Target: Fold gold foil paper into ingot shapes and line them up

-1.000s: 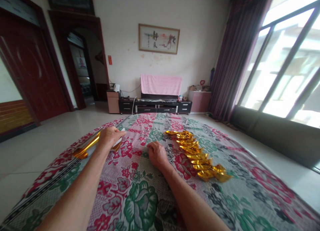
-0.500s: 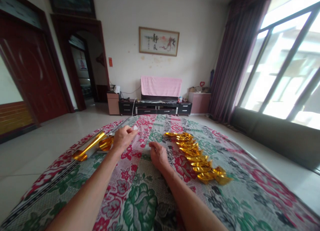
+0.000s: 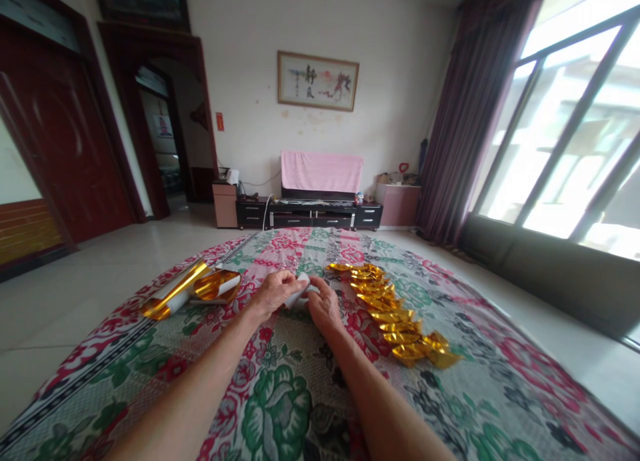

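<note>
Between my two hands is a small sheet of paper [image 3: 296, 297], its white side showing and its edges curled. My left hand [image 3: 274, 293] pinches its left side, and my right hand [image 3: 324, 303] has its fingers closed on the right side. To the left lie curled sheets of gold foil paper [image 3: 176, 292], white on the back, with another loose gold sheet [image 3: 216, 285] beside them. Right of my hands stretches a row of folded gold paper ingots [image 3: 385, 306], several of them overlapping.
A flowered cloth [image 3: 277, 408] covers the round table. Beyond it stands a low black TV cabinet [image 3: 313, 218] with a pink cloth [image 3: 323, 172] draped over the screen on it. Windows with a purple curtain [image 3: 450, 128] are on the right, a dark red door [image 3: 65, 134] on the left.
My left hand has moved right, toward my right hand, bringing the paper between them. My right hand has closed on it. The gold sheet at left now shows more fully.
</note>
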Demonstrator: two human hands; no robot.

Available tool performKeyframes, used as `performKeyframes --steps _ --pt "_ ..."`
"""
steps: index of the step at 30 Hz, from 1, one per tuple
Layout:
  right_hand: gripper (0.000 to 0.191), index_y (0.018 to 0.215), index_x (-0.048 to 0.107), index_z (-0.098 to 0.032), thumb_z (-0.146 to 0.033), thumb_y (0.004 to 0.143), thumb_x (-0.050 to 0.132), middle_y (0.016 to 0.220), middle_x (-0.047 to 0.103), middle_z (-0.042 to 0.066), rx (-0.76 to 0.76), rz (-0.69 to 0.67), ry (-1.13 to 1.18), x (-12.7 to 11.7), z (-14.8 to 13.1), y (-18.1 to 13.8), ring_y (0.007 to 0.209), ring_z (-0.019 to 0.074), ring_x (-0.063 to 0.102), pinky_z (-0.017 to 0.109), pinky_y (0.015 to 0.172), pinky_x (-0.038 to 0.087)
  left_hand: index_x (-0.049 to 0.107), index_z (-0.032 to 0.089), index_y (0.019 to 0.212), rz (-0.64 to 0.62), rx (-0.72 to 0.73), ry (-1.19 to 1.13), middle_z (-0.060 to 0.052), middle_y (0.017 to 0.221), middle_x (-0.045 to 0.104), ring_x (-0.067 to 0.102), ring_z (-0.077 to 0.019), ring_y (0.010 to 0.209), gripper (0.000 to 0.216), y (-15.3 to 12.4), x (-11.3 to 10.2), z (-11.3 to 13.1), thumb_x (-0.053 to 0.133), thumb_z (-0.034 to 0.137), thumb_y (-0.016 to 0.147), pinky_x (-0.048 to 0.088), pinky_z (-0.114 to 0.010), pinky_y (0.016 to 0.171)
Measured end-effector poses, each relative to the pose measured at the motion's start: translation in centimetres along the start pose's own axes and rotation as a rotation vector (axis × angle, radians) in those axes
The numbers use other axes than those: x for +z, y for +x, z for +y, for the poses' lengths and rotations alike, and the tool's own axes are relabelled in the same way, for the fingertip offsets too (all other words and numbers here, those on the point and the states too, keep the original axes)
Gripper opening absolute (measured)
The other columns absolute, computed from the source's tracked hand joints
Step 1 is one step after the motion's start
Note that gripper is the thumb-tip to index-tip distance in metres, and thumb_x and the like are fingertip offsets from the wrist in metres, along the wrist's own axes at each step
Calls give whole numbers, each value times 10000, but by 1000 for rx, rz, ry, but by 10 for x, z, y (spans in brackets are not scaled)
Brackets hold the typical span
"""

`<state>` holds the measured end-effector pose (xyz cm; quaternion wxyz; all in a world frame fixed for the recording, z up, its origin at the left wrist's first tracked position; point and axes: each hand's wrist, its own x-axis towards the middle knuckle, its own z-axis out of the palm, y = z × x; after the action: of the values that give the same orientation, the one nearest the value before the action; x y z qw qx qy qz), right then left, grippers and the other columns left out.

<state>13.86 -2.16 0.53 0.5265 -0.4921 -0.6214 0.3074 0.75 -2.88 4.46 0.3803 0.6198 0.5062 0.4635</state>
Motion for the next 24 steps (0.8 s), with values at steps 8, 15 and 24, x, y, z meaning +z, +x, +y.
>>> performKeyframes --steps 8,15,24 --pt "364 820 670 -146 -323 739 362 705 651 16 95 76 119 -7 -5 3 651 146 580 214 600 445 480 153 592 -145 152 117 44 575 505 453 -78 536 312 1 5 -7 628 427 622 343 -184 511" --pt "323 815 664 -137 -373 682 488 784 662 39 102 157 293 -9 -3 6 759 172 577 241 694 434 528 150 592 -193 435 358 -11 786 603 532 -106 677 195 -5 9 -5 613 309 665 403 -198 615" --pt "472 1034 565 -163 -222 566 546 694 624 -13 214 31 596 -13 13 12 546 105 523 217 530 411 501 165 603 -229 651 562 -15 811 587 539 -137 784 101 -8 17 -9 586 134 648 417 -232 717"
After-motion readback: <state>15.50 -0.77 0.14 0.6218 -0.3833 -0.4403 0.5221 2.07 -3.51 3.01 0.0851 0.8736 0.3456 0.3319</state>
